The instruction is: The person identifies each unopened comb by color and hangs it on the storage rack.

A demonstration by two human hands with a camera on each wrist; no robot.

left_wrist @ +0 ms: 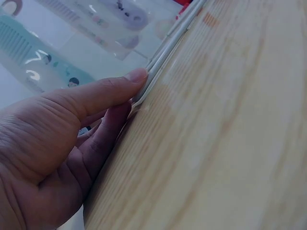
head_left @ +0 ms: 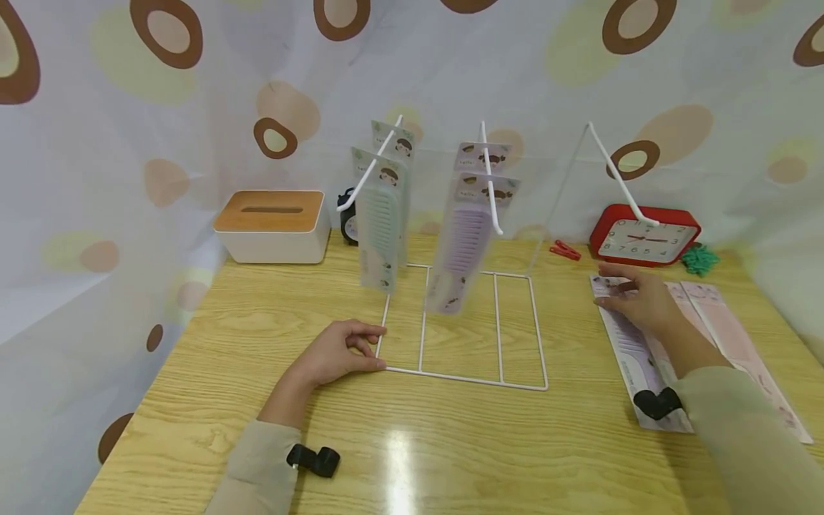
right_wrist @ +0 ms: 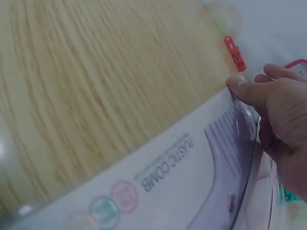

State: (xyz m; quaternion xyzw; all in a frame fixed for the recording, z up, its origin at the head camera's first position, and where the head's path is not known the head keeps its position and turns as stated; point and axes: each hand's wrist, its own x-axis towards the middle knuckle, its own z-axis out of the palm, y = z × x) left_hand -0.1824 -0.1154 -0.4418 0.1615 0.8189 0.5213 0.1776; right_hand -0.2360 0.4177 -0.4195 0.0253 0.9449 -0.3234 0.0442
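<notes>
Wood-grain table (head_left: 463, 443) below, left hand (head_left: 335, 354) pinches the wire rack (head_left: 501, 383); right hand (head_left: 642, 304) pinches a comb packet (head_left: 632, 352), probably light, slippery, best held by its top edge

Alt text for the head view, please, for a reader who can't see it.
A person's left hand grips the front-left corner of a white wire rack hung with packaged green combs and purple combs, while the right hand touches a packaged purple comb on the wooden table. Behind stand a red clock and a wood-topped white box.
</notes>
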